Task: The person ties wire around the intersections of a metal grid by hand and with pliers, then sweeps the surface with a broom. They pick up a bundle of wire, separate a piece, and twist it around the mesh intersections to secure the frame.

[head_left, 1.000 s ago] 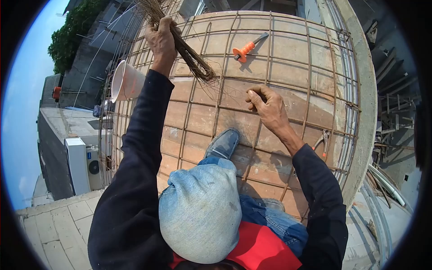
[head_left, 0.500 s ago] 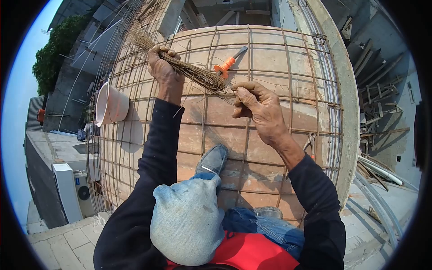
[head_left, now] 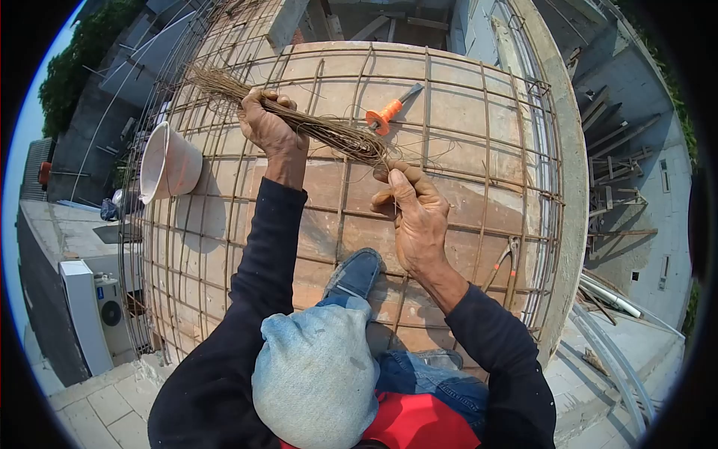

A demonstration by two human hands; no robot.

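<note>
Head view, looking down on a rebar grid (head_left: 479, 135) laid over wooden formwork (head_left: 456, 97). The left hand (head_left: 268, 122) is closed around a bundle of tie wires (head_left: 314, 129), held just above the grid with its loose ends fanning out to the upper left. The right hand (head_left: 413, 217) meets the near end of the bundle, thumb and forefinger pinched together there, apparently on a single strand; the strand itself is too thin to make out.

To do this step well, in judgement: the left hand should keep its grip firm near the bundle's middle so the wires do not splay, while the right hand draws one strand out along the bundle's length, not across it, to avoid tangling its neighbours.

An orange-handled chisel (head_left: 389, 111) lies on the grid just beyond the bundle. Pincers (head_left: 507, 258) rest on the grid to the right. A white bucket (head_left: 168, 161) stands at the grid's left edge. The person's shoe (head_left: 357, 273) rests on the bars below the hands.
</note>
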